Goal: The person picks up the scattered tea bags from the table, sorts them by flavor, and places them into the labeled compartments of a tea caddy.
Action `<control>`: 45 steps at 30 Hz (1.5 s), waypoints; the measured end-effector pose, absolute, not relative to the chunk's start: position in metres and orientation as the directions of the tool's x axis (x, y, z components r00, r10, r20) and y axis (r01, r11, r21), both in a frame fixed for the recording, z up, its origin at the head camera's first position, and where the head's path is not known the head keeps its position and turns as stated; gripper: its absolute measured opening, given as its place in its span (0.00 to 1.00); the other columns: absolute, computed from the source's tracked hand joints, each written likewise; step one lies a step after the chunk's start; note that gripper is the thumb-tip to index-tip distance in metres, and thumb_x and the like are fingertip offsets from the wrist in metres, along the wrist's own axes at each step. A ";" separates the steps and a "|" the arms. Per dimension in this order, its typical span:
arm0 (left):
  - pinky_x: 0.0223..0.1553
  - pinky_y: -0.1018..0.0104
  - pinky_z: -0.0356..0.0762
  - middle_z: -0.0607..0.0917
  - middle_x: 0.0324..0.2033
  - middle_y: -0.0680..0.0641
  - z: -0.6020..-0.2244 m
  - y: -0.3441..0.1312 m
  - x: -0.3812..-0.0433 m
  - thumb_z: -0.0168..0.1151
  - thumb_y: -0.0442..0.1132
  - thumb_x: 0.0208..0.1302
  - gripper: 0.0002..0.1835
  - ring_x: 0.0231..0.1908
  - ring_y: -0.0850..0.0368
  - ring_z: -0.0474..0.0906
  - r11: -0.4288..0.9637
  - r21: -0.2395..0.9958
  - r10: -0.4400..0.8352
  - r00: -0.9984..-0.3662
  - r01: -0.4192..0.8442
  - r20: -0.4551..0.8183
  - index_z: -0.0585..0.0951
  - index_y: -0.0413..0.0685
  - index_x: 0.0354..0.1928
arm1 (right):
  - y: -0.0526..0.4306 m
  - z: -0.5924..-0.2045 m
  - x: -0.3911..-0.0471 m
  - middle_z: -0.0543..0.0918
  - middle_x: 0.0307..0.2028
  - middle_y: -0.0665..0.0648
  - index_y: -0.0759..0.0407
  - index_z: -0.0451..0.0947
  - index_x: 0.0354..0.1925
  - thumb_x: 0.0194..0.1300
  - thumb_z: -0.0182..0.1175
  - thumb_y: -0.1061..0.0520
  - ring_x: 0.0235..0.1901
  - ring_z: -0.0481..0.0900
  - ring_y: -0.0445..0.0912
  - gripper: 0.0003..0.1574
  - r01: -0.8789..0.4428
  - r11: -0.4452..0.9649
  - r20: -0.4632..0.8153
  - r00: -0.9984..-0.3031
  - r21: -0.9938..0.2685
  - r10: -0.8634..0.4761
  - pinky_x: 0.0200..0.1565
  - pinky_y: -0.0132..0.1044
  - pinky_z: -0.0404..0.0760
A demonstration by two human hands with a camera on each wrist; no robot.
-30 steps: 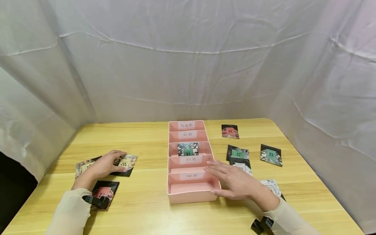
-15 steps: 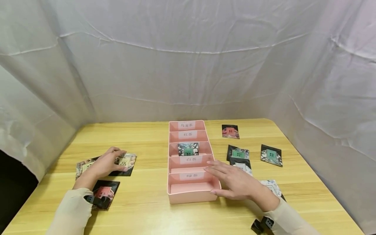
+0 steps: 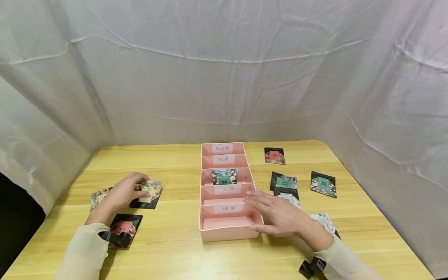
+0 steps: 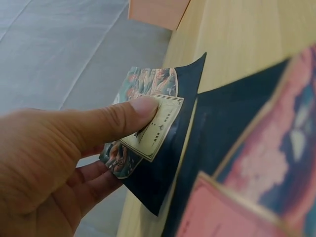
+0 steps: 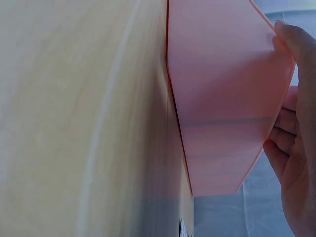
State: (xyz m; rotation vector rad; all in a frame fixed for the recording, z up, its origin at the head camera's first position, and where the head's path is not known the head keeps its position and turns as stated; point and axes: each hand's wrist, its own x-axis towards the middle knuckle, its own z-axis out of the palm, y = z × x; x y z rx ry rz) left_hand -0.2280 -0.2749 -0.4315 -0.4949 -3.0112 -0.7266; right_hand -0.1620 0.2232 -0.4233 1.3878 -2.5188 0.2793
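My left hand pinches a black tea sachet with a pale yellow label, on the left of the table. In the left wrist view the thumb lies on its label, fingers beneath, and the sachet is tilted. My right hand rests on the right rim of a pink divided box, its fingers reaching over the edge and the thumb near the front corner. Paper labels with Chinese characters mark the box's compartments. A green-labelled sachet stands in the middle compartment.
Left of the box lie another yellow-labelled sachet and a red-labelled one, both partly covered. To its right are a red-labelled sachet, green-labelled sachets and white-labelled ones. Grey-white cloth surrounds the table.
My left hand has shifted slightly back, its fingers closing on the yellow-labelled sachet, which has moved a little to the left. My right hand has stayed on the box rim.
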 end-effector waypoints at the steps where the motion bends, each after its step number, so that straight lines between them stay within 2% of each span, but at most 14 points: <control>1: 0.54 0.35 0.70 0.76 0.56 0.36 -0.431 -0.275 -0.228 0.71 0.43 0.60 0.24 0.56 0.33 0.71 0.843 0.443 0.301 -0.950 0.307 0.085 0.76 0.42 0.55 | 0.223 -0.423 -0.162 0.69 0.68 0.59 0.55 0.66 0.70 0.68 0.54 0.32 0.67 0.66 0.54 0.43 -0.849 0.526 0.310 -0.513 -0.048 -0.800 0.61 0.52 0.73; 7: 0.48 0.40 0.75 0.80 0.49 0.39 -0.425 -0.274 -0.228 0.70 0.40 0.61 0.18 0.50 0.37 0.76 0.840 0.427 0.310 -0.942 0.335 0.131 0.77 0.43 0.51 | 0.223 -0.422 -0.162 0.69 0.68 0.59 0.54 0.66 0.70 0.68 0.53 0.31 0.67 0.65 0.53 0.43 -0.844 0.534 0.303 -0.521 -0.047 -0.798 0.62 0.51 0.72; 19: 0.43 0.45 0.79 0.83 0.44 0.43 -0.415 -0.268 -0.224 0.68 0.35 0.62 0.15 0.43 0.43 0.80 0.804 0.398 0.361 -0.894 0.442 0.265 0.80 0.41 0.50 | 0.222 -0.422 -0.161 0.69 0.68 0.58 0.54 0.66 0.70 0.67 0.55 0.32 0.67 0.66 0.53 0.43 -0.841 0.539 0.305 -0.527 -0.052 -0.793 0.61 0.52 0.73; 33: 0.47 0.41 0.77 0.84 0.46 0.41 -0.399 -0.257 -0.219 0.60 0.34 0.69 0.11 0.47 0.40 0.80 0.777 0.434 0.336 -0.884 0.455 0.325 0.80 0.43 0.51 | 0.222 -0.421 -0.161 0.68 0.68 0.59 0.54 0.66 0.70 0.68 0.53 0.31 0.68 0.65 0.54 0.43 -0.839 0.539 0.284 -0.534 -0.065 -0.797 0.62 0.52 0.72; 45: 0.45 0.44 0.79 0.85 0.44 0.45 -0.387 -0.239 -0.229 0.60 0.37 0.70 0.10 0.43 0.45 0.81 0.745 0.448 0.335 -0.858 0.494 0.389 0.81 0.46 0.50 | 0.222 -0.421 -0.162 0.69 0.68 0.59 0.54 0.67 0.70 0.68 0.53 0.31 0.67 0.66 0.53 0.42 -0.843 0.535 0.299 -0.525 -0.055 -0.797 0.61 0.52 0.72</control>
